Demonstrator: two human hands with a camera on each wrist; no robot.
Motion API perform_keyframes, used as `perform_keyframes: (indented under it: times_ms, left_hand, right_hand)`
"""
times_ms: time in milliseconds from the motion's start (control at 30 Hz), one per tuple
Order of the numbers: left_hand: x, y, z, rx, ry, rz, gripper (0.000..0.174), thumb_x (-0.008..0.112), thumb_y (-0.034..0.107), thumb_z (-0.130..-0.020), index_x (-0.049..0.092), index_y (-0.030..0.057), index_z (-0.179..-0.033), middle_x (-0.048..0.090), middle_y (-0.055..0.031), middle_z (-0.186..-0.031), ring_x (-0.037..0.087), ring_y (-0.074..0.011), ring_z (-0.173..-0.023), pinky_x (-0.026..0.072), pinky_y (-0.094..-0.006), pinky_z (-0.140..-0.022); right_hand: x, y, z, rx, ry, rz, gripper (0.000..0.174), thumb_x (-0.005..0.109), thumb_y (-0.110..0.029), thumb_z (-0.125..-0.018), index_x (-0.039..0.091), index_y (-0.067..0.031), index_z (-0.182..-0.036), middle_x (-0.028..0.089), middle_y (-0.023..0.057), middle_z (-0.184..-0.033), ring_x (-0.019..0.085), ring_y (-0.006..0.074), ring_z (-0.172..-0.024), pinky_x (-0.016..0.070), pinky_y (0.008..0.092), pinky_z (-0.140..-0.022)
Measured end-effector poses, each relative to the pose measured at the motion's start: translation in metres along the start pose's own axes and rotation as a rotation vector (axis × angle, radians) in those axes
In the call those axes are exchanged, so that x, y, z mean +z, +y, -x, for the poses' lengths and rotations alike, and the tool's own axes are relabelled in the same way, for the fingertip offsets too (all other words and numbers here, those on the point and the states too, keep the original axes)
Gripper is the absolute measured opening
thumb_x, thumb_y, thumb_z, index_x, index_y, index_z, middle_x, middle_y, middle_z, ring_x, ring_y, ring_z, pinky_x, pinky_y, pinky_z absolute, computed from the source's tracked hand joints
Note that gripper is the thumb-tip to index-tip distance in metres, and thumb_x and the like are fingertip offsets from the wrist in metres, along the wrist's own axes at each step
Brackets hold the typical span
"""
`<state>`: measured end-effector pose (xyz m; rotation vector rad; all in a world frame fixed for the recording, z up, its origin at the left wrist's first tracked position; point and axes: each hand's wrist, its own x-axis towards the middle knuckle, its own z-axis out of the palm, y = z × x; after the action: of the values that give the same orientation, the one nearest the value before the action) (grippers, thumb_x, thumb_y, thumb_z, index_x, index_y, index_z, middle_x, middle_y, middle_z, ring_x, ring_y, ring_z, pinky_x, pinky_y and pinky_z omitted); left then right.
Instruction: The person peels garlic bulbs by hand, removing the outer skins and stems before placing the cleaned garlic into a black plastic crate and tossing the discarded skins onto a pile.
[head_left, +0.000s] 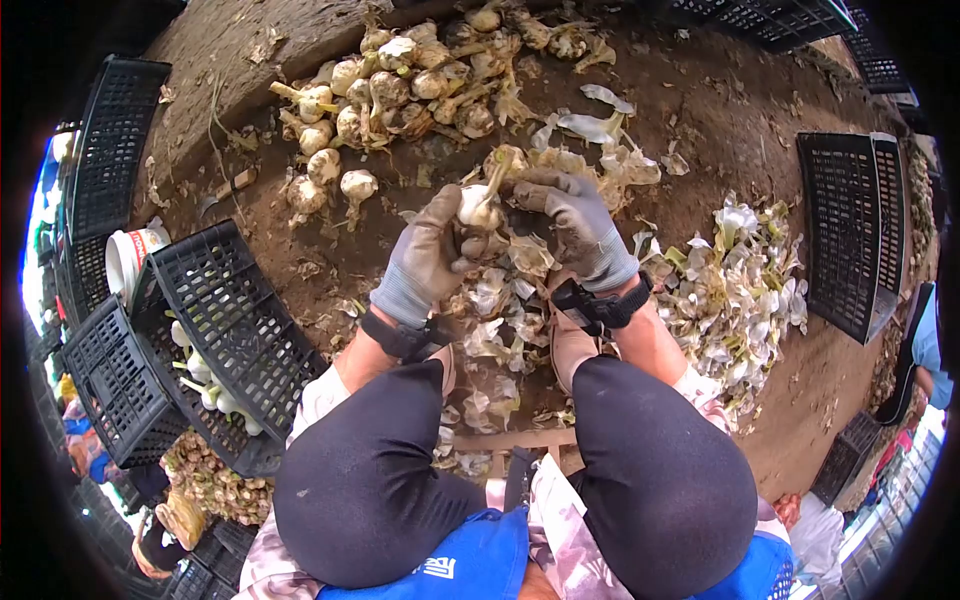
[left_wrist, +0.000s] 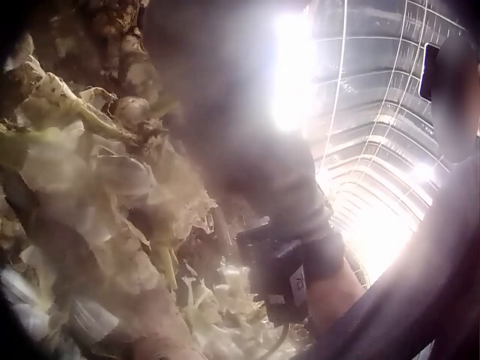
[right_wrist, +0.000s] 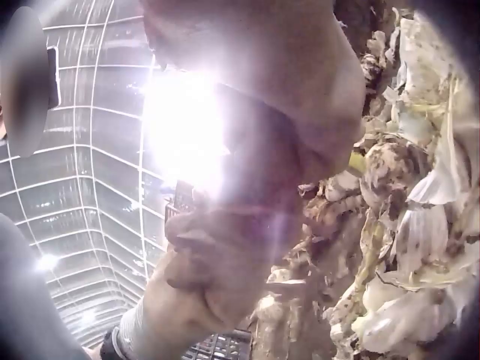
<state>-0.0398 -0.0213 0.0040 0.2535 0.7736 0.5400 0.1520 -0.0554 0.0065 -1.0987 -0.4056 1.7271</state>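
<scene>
In the head view, both hands wear grey work gloves with soiled, darkened fingers. My left hand [head_left: 425, 245] grips a garlic bulb [head_left: 478, 208], pale and partly stripped, its stem pointing up and away. Close on the other side, my right hand [head_left: 580, 228] has its fingers bent in beside the stem; I cannot tell whether they pinch any skin. Loose garlic skins [head_left: 500, 325] lie on the soil below. In the left wrist view the right hand [left_wrist: 262, 165] is blurred by glare. The left hand [right_wrist: 217, 255] shows in the right wrist view, also in glare.
A pile of unpeeled garlic [head_left: 410, 85] lies ahead on the soil. A heap of peeled-off skins [head_left: 740, 290] is at the right, before a black crate [head_left: 850, 230]. On the left, another black crate [head_left: 235, 310] leans over cleaned bulbs [head_left: 205, 375], near a white bucket [head_left: 125, 260].
</scene>
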Motion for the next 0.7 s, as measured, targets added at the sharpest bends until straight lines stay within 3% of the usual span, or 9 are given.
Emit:
perform_keyframes:
  times_ms: [67,167,300,333,367,567,600,633,700]
  left_hand:
    - [-0.001,-0.001,0.003,-0.023,0.001,0.025,0.033,0.049,0.033,-0.094,0.055,0.0049,-0.11,0.06,-0.002,-0.085,0.05,-0.0055,-0.065,0.0402,-0.0191,-0.05]
    - [0.01,-0.005,-0.004,0.527,-0.019,-0.924,0.04,0.046,0.031,-0.095,0.052,-0.0001,-0.12,0.062,-0.0039,-0.099,0.055,-0.0084,-0.087,0.0452,-0.0216,-0.073]
    - [0.009,-0.007,-0.019,0.546,-0.162,-1.043,0.048,0.049,0.04,-0.093,0.052,-0.0008,-0.119,0.058,-0.0056,-0.105,0.054,-0.012,-0.094,0.0443,-0.0253,-0.081]
    - [0.019,-0.004,-0.017,0.451,-0.028,-1.023,0.043,0.05,0.035,-0.092,0.053,-0.0009,-0.117,0.06,-0.0059,-0.1,0.055,-0.0122,-0.093,0.0456,-0.0237,-0.077]
    - [0.028,-0.001,-0.014,0.359,0.1,-0.991,0.039,0.052,0.029,-0.092,0.053,-0.001,-0.116,0.062,-0.0062,-0.096,0.057,-0.0124,-0.092,0.0469,-0.0221,-0.074]
    - [-0.033,-0.013,-0.092,1.367,-0.025,-2.202,0.035,0.066,0.025,-0.073,0.063,0.0063,-0.102,0.06,-0.0199,-0.104,0.057,-0.0352,-0.095,0.0443,-0.0392,-0.086]
    - [0.02,-0.016,-0.076,0.385,0.16,-2.498,0.03,0.062,0.021,-0.072,0.062,0.0077,-0.099,0.061,-0.0171,-0.105,0.055,-0.0332,-0.099,0.0426,-0.0417,-0.084]
    - [-0.02,-0.012,-0.1,0.802,0.113,-2.318,0.029,0.061,0.017,-0.072,0.062,0.0082,-0.098,0.062,-0.0144,-0.104,0.055,-0.0303,-0.095,0.0432,-0.0412,-0.079]
    - [-0.056,0.007,-0.128,0.763,0.059,-2.192,0.031,0.061,0.018,-0.072,0.06,0.0077,-0.101,0.061,-0.015,-0.105,0.055,-0.0308,-0.096,0.043,-0.0415,-0.08]
  right_hand:
    - [0.007,-0.007,0.006,-0.007,0.012,0.121,0.028,0.06,-0.008,-0.083,0.059,0.0049,-0.107,0.066,0.0059,-0.091,0.06,0.0102,-0.08,0.0481,0.0214,-0.07]
    - [0.01,-0.011,0.012,-0.255,0.03,0.79,0.025,0.06,-0.008,-0.08,0.064,0.0023,-0.102,0.066,0.0059,-0.092,0.057,0.0099,-0.083,0.046,0.0234,-0.075]
    - [-0.023,-0.011,0.061,-0.312,0.238,0.355,0.021,0.062,-0.006,-0.08,0.065,0.0003,-0.1,0.068,0.0068,-0.088,0.058,0.0068,-0.072,0.0472,0.0214,-0.065]
    - [-0.043,-0.019,0.087,-0.545,0.428,0.843,0.02,0.062,-0.008,-0.083,0.065,0.0018,-0.101,0.069,0.0091,-0.089,0.061,0.0085,-0.069,0.0491,0.0215,-0.062]
    - [-0.056,-0.025,0.12,-0.372,0.612,0.623,0.023,0.059,-0.012,-0.087,0.064,0.0022,-0.103,0.069,0.0106,-0.09,0.064,0.0121,-0.071,0.0516,0.0235,-0.066]
    - [-0.167,-0.026,0.441,-0.432,1.702,0.571,0.021,0.056,-0.009,-0.085,0.063,0.0024,-0.101,0.065,0.0073,-0.086,0.059,0.0102,-0.067,0.0473,0.0223,-0.061]
    - [-0.171,-0.014,0.513,-0.424,1.917,0.59,0.02,0.056,-0.008,-0.084,0.063,0.0028,-0.1,0.065,0.0063,-0.084,0.058,0.0109,-0.066,0.0465,0.023,-0.06]
    - [-0.178,0.005,0.588,-0.417,2.135,0.6,0.02,0.056,-0.006,-0.083,0.063,0.0033,-0.099,0.064,0.0053,-0.082,0.057,0.0115,-0.065,0.0456,0.0236,-0.058]
    - [-0.183,0.059,0.74,-0.607,2.352,0.838,0.019,0.054,-0.005,-0.083,0.064,0.0035,-0.097,0.064,0.0051,-0.077,0.057,0.0127,-0.065,0.0452,0.0243,-0.057]
